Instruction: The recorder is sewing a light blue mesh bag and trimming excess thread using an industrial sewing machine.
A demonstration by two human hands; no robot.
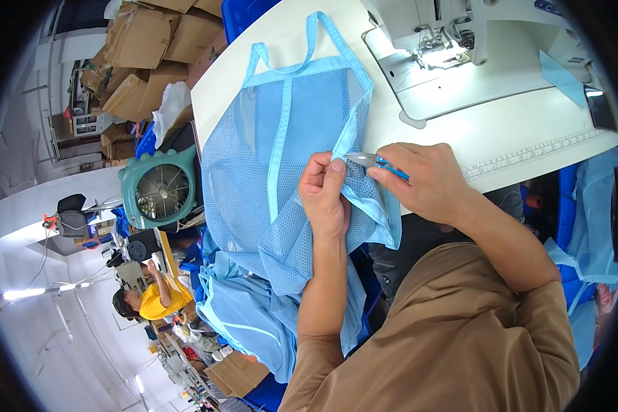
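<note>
A light blue mesh bag (254,151) with pale blue binding and a strap handle lies over the left part of the white table and hangs off its near edge. My left hand (325,196) pinches the bag's bound edge between thumb and fingers. Close beside it, my right hand (422,180) is closed around small thread snips (365,159) with blue handles and metal blades. The tips of the snips point left and meet the binding right at my left fingertips. Whether a thread lies between the blades is too small to tell.
A sewing machine (453,41) with a lit needle area stands at the back right. A printed ruler (529,154) runs along the table's near edge. More blue mesh pieces (247,323) pile at lower left, near a green fan (159,190). Farther off sits a person in yellow (159,299).
</note>
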